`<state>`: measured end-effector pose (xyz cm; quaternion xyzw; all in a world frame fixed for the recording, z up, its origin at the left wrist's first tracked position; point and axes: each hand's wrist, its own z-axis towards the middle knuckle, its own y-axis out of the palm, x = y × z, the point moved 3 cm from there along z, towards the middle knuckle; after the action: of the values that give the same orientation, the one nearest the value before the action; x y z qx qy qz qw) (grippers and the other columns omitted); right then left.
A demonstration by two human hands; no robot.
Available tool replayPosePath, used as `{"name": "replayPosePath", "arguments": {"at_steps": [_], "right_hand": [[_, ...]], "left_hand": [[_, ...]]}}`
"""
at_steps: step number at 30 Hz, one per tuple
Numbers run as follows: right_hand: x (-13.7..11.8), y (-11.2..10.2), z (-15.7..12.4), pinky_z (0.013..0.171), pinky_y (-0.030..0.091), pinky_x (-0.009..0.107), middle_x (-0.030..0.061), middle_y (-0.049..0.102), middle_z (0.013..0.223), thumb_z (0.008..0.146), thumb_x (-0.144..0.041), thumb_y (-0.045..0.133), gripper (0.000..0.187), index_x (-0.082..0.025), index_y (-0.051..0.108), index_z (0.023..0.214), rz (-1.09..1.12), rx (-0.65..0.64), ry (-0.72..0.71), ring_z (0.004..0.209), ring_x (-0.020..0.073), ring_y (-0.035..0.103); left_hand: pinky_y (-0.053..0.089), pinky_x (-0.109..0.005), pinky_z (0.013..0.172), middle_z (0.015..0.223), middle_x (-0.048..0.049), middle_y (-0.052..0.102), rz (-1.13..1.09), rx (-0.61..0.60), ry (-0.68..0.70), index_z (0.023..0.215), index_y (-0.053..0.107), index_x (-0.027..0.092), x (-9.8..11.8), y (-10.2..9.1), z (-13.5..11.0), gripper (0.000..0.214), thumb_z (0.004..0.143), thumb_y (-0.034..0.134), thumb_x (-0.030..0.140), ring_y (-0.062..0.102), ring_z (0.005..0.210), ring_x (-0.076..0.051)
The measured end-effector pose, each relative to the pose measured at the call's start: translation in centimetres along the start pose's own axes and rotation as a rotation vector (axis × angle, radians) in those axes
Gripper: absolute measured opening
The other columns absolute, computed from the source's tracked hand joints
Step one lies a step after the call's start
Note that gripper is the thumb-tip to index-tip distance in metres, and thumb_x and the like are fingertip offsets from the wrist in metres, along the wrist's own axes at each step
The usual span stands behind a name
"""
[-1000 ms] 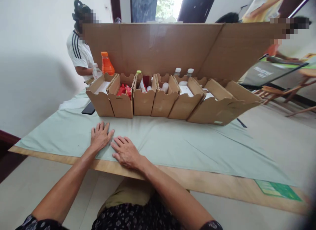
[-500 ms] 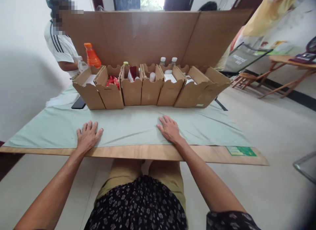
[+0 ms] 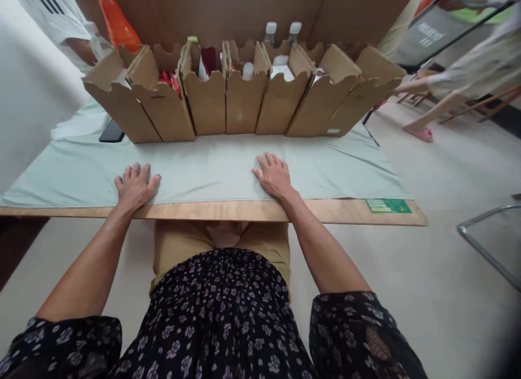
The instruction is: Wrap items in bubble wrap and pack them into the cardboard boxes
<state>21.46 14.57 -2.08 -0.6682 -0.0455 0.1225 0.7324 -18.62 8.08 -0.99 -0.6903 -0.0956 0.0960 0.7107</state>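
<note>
My left hand (image 3: 134, 184) lies flat and open on the pale green cloth (image 3: 211, 170) near the table's front edge, fingers spread, holding nothing. My right hand (image 3: 274, 175) rests flat and open on the same cloth, further right, also with nothing in it. Behind both hands stands a row of cardboard bins (image 3: 240, 94). They hold red packets (image 3: 166, 79), a white bottle (image 3: 247, 70) and a white box (image 3: 283, 72). Two capped bottles (image 3: 281, 32) stand behind the bins.
An orange bottle (image 3: 116, 23) and a person in a white striped shirt (image 3: 61, 18) are at the back left. A black phone (image 3: 111, 132) lies left of the bins. A tall cardboard screen (image 3: 228, 10) backs the table. Another person's legs (image 3: 439, 102) are at the right.
My hands have moved apart, the right one sliding right across the cloth. The view has tilted down and moved closer to the table.
</note>
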Motion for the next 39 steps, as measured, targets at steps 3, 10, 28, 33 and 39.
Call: {"name": "replayPosePath", "arguments": {"at_steps": [3, 10, 28, 33, 39], "right_hand": [[-0.1, -0.3, -0.2, 0.120, 0.029, 0.049, 0.0163, 0.039, 0.166, 0.107, -0.044, 0.034, 0.056, -0.017, 0.046, 0.155, -0.010, 0.008, -0.002, 0.153, 0.0325, 0.034], [0.0, -0.6, -0.3, 0.120, 0.031, 0.048, 0.0166, 0.042, 0.165, 0.107, -0.043, 0.036, 0.056, -0.017, 0.049, 0.154, -0.032, 0.022, 0.003, 0.152, 0.0315, 0.037], [-0.1, -1.0, -1.2, 0.122, 0.031, 0.047, 0.0161, 0.044, 0.164, 0.107, -0.042, 0.041, 0.053, -0.018, 0.050, 0.153, -0.004, 0.018, 0.043, 0.153, 0.0299, 0.038], [-0.3, -1.3, -1.8, 0.123, 0.030, 0.049, 0.0168, 0.044, 0.163, 0.105, -0.043, 0.045, 0.054, -0.017, 0.051, 0.153, 0.036, 0.013, 0.047, 0.153, 0.0325, 0.037], [-1.4, -1.0, -5.3, 0.125, 0.029, 0.053, 0.0151, 0.045, 0.163, 0.101, -0.039, 0.055, 0.052, -0.020, 0.055, 0.150, 0.177, -0.016, 0.004, 0.154, 0.0327, 0.037]], "left_hand": [[0.026, -0.065, 0.120, 0.167, -0.0195, 0.034, -0.005, 0.006, -0.007, 0.155, 0.044, 0.015, 0.1, 0.0, -0.2, 0.063, 0.104, 0.030, 0.048, 0.029, 0.153, -0.041], [0.029, -0.064, 0.118, 0.165, -0.0222, 0.038, 0.000, 0.045, 0.017, 0.153, 0.047, 0.014, 0.3, 0.4, -0.3, 0.062, 0.104, 0.031, 0.047, 0.033, 0.151, -0.042], [0.035, -0.066, 0.112, 0.160, -0.0254, 0.042, 0.024, 0.092, 0.082, 0.148, 0.051, 0.011, 0.3, 0.8, -0.3, 0.061, 0.103, 0.028, 0.044, 0.039, 0.146, -0.043], [0.038, -0.073, 0.106, 0.153, -0.0253, 0.050, 0.010, 0.101, 0.064, 0.143, 0.057, 0.015, -0.1, 1.4, 0.1, 0.060, 0.103, 0.025, 0.047, 0.044, 0.143, -0.045], [0.035, -0.066, 0.116, 0.158, -0.0206, 0.049, -0.017, 0.177, 0.323, 0.137, 0.065, 0.019, 9.4, 0.6, 2.6, 0.055, 0.088, 0.056, 0.043, 0.036, 0.151, -0.043]]}}
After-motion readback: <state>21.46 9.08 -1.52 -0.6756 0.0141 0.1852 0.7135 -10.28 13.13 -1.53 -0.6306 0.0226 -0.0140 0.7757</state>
